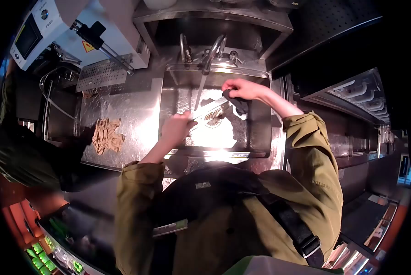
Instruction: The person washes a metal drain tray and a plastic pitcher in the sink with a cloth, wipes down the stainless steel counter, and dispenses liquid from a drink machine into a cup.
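My left hand is closed on the near end of a long, narrow, shiny strip-like object, whose exact kind I cannot make out. It slants over the sink toward my right hand. A dark cloth hangs from my right hand, whose fingers are closed on it at the strip's far end. Water runs from the curved tap into the sink, close beside the strip. Below, the round drain shows amid strong glare.
A crumpled tan cloth lies on the metal counter left of the sink. Behind it stand a white machine and a perforated metal plate. A metal shelf spans above the taps. Another person's dark clothing shows at left.
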Demonstrator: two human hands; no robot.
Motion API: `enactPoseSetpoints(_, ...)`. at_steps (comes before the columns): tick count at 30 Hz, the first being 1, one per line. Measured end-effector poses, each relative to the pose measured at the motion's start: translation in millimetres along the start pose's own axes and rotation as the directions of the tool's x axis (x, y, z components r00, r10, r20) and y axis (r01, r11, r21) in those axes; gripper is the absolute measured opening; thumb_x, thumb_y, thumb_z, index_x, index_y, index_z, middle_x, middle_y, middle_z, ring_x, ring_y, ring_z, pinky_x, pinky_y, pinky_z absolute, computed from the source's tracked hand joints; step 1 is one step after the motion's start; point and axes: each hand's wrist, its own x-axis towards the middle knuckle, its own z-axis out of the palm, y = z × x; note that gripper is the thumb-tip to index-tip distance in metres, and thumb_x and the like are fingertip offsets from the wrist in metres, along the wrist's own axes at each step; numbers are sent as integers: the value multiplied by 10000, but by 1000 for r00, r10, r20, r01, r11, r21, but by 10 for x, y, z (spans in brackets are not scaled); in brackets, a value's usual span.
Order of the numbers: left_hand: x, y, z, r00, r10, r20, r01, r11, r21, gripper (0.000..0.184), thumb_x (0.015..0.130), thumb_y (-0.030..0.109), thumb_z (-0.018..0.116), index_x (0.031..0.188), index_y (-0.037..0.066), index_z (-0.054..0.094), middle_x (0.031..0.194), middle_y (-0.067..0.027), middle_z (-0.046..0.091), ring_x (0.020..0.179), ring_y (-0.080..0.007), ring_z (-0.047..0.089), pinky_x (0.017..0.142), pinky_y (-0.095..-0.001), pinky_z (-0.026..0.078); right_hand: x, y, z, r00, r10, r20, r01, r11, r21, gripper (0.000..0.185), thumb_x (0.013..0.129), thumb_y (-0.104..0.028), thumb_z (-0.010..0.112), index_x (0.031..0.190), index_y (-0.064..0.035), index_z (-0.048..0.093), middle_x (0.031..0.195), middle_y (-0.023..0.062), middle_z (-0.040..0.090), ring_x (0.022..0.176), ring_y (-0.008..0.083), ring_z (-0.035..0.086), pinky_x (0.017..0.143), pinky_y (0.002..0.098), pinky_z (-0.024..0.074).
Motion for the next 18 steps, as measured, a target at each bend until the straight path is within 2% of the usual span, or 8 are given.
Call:
enactPoseSetpoints(1,26,-13,10,1000,21,-14,-21,1000,16,386,724,363,631,865,20,524,712,-172,585,695,-346,585,626,-422,465,22,-23,32,998,-64,-9,62,985,-162,289,739,-125,511,1012,-28,515,894,59,565,856,163,517,790,283,396)
enactPoseSetpoints(3,43,-89,44,997,60,-40,-58,997,54,353,742,349,613,826,19,521,686,-168,580,656,-340,589,581,-417,472,55,-255,140,995,16,-94,-52,915,-401,310,756,-207,493,1036,-78,516,954,85,575,905,247,533,815,321,393)
enactPoseSetpoints(5,71,-128,132,992,70,-107,-71,998,-2,326,740,325,620,812,20,528,659,-179,571,653,-353,581,576,-425,469,150,-499,225,989,103,-104,-144,812,-566,296,749,-271,491,1017,-153,535,991,78,580,987,251,493,839,375,387)
enactPoseSetpoints(7,62,-151,210,979,93,-182,-90,996,21,321,737,315,625,813,18,530,657,-183,571,657,-356,579,575,-428,468,290,-572,321,974,197,-112,-227,823,-521,302,718,-291,524,992,-175,574,1008,34,586,1099,248,421,874,515,340)
enactPoseSetpoints(10,29,-41,203,990,-26,-136,23,1000,-20,308,727,296,633,775,11,528,649,-181,574,656,-364,570,591,-443,451,394,-626,528,972,175,-157,-229,862,-453,309,696,-314,555,968,-177,606,970,42,591,1085,253,393,893,501,327)
enactPoseSetpoints(13,6,-37,194,993,-78,-89,75,997,-32,309,739,311,615,798,19,533,656,-182,578,660,-360,574,602,-438,458,405,-724,696,961,201,-189,-268,842,-467,308,679,-327,576,942,-177,635,966,45,591,1124,248,349,905,623,223)
enactPoseSetpoints(14,10,-35,188,994,-87,-61,86,996,-24,315,747,322,604,820,23,537,666,-183,579,664,-356,579,607,-432,466,398,-688,714,960,197,-198,-265,866,-424,297,678,-334,579,916,-168,646,973,51,587,1132,253,340,889,691,128)
enactPoseSetpoints(18,-38,23,45,995,-95,-4,95,995,-39,309,748,331,599,798,33,535,683,-158,590,672,-352,578,621,-435,457,268,-434,583,955,118,-274,-209,919,-334,287,688,-322,574,918,-165,647,988,58,576,1131,259,350,890,680,127)
